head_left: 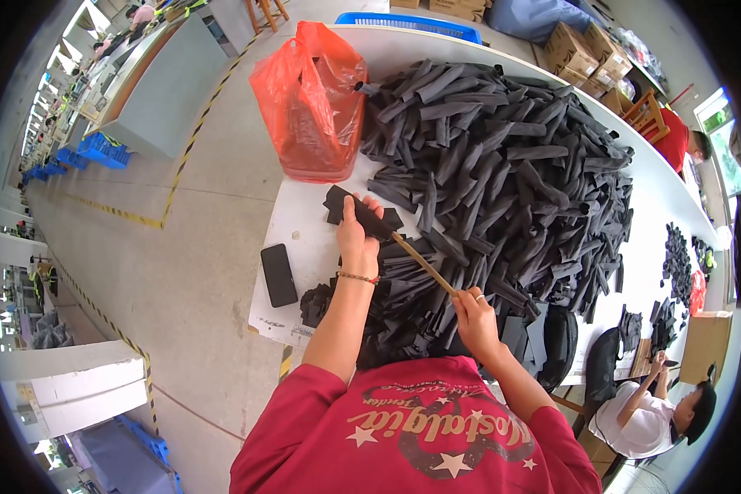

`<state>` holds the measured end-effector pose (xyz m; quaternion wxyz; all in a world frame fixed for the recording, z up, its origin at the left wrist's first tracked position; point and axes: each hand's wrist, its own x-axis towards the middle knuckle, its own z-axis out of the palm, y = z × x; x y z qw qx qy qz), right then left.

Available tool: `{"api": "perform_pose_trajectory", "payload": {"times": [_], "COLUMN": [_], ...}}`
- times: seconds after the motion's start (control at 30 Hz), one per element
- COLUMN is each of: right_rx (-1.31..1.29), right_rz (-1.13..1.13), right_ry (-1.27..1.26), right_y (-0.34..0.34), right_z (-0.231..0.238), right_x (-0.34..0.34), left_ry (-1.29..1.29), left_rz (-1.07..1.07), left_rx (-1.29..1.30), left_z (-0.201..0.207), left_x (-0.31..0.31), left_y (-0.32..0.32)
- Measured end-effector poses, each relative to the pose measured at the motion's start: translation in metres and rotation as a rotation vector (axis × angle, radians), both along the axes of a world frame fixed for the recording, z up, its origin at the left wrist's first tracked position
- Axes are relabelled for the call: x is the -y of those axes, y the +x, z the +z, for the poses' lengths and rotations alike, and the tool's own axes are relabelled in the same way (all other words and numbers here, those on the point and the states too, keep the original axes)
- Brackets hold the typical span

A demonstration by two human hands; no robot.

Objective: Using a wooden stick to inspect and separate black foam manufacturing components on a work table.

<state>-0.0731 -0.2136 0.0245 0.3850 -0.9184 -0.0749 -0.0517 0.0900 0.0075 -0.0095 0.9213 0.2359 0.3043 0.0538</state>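
Black cloth piece point(372, 223), left of the frame's centre, is clasped between the thumb and fingers of the left hand point(356, 245), over the white table point(303, 235). The right hand point(476, 319) pinches the lower end of a wooden stick point(425, 265) — its upper tip meets the cloth, but whether it goes inside is hidden. Good work here probably wants the 2 hands lined up — stick straight along the cloth, push gentle, left grip firm without crushing, clear of the dark pile point(502, 165) at upper right.
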Motion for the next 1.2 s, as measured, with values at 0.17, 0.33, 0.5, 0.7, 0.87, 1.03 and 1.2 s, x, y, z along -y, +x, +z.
{"api": "perform_pose_trajectory", "payload": {"times": [0.17, 0.33, 0.5, 0.7, 0.87, 1.03, 1.2], "right_rx": [0.02, 0.003, 0.067, 0.108, 0.054, 0.046, 0.059], "right_rz": [-0.016, -0.005, -0.038, -0.041, -0.006, 0.053, -0.034], "right_ry": [-0.008, -0.018, 0.025, 0.138, 0.202, 0.181, 0.217], "right_y": [-0.001, -0.001, 0.025, 0.058, 0.062, 0.056, 0.048], "right_z": [0.001, -0.005, -0.015, -0.02, -0.011, -0.012, -0.017], "right_x": [0.002, 0.0, -0.026, -0.069, -0.07, -0.07, -0.077], "left_ry": [0.004, 0.023, -0.041, 0.159, 0.222, -0.044, 0.052], "left_rz": [-0.014, -0.03, -0.083, -0.263, -0.316, -0.366, -0.207], "left_rx": [-0.033, -0.002, 0.09, 0.114, 0.164, 0.341, 0.189], "left_z": [0.006, 0.005, 0.009, 0.02, 0.015, 0.027, 0.035], "left_x": [0.008, 0.011, 0.044, 0.057, 0.038, 0.016, 0.037], "left_y": [-0.002, -0.006, -0.031, -0.062, -0.062, -0.038, -0.044]}}
